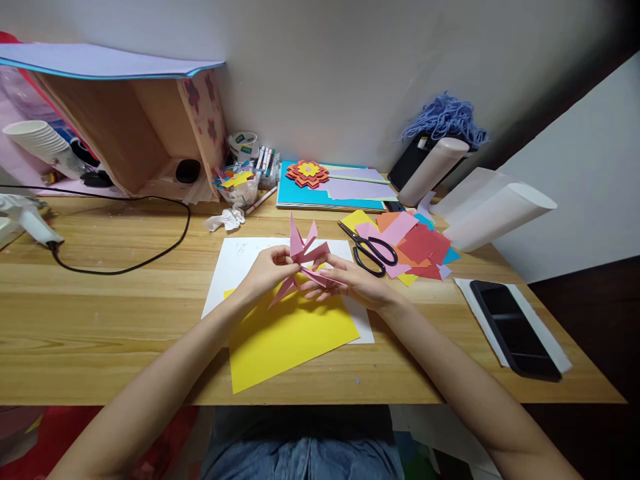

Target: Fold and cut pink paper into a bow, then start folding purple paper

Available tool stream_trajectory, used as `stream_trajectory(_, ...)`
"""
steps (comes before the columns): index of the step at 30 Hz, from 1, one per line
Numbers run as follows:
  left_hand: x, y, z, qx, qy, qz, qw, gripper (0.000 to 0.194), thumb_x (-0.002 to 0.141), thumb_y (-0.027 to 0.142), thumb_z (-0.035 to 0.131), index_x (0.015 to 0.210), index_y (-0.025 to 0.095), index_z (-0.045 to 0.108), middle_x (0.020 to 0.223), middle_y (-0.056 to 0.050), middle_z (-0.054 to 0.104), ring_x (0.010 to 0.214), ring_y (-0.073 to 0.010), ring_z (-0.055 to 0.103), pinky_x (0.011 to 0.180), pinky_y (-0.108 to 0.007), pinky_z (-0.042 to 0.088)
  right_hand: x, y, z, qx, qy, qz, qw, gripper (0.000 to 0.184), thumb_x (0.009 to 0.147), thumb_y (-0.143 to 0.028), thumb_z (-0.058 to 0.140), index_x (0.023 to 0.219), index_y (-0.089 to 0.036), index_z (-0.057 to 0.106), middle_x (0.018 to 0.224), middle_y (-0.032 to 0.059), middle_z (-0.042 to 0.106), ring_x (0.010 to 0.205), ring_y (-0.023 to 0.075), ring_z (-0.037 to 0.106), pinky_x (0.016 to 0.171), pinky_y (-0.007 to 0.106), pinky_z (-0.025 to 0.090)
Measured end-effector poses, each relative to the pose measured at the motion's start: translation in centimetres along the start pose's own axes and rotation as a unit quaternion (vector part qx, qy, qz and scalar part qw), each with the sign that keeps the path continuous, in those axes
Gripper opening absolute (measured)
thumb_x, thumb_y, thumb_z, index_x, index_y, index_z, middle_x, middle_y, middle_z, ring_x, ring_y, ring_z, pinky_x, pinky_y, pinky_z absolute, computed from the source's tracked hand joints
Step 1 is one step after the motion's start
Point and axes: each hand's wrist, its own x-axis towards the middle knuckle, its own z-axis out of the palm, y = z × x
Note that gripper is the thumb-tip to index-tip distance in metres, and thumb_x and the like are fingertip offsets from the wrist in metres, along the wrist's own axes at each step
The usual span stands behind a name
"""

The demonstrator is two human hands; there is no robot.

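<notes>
A folded pink paper flower (297,248) with several long pointed petals is held up above the table. My left hand (273,270) pinches it near its centre, thumb and fingers closed. My right hand (357,280) has its fingers round the petals on the right side, some of them partly behind the paper. Below both hands lies a yellow paper sheet (290,340), overlapping a white sheet (225,267) with faint pencil marks. Black-handled scissors (370,250) rest just beyond my right hand, beside a pile of coloured paper scraps (425,243).
A cardboard box (135,127) stands at the back left, near a glue gun (30,220) and its black cable. Layered paper flower (307,175) lies on blue sheets (300,195) by the wall. To the right are paper rolls (505,213) and a phone (515,327).
</notes>
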Motion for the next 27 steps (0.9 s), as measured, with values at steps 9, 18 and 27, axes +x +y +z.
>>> stream_trajectory(9,0.13,-0.18,0.15,0.009,-0.001,0.0,1.0,0.018,0.063,0.022,0.062,0.079,0.013,0.062,0.071,-0.002,0.062,0.065,-0.0141,0.057,0.062,-0.024,0.042,0.3,0.28,-0.12,-0.04,0.016,0.014,0.999,0.034,0.078,-0.035,0.06,0.103,-0.013,0.055,0.094,0.0136,0.067,0.077,0.0159,0.066,0.066,0.025,0.053)
stream_trajectory(18,-0.54,0.37,0.81,0.006,-0.015,-0.057,0.998,0.026,0.065,0.035,0.068,0.076,0.012,0.063,0.072,-0.007,0.065,0.065,-0.0169,0.061,0.061,-0.028,0.048,0.44,0.22,0.5,-0.084,0.088,0.008,0.992,0.028,0.075,-0.036,0.064,0.088,-0.012,0.056,0.088,0.0115,0.068,0.068,0.0124,0.065,0.061,0.024,0.052)
stream_trajectory(27,-0.65,0.49,0.52,0.008,0.003,-0.057,0.998,0.031,0.061,0.036,0.072,0.079,0.012,0.063,0.075,-0.008,0.066,0.066,-0.0181,0.061,0.061,-0.028,0.047,0.3,0.11,0.05,-0.133,0.079,-0.004,0.988,0.027,0.079,-0.039,0.058,0.09,-0.015,0.06,0.091,0.0091,0.067,0.078,0.0163,0.065,0.069,0.029,0.054)
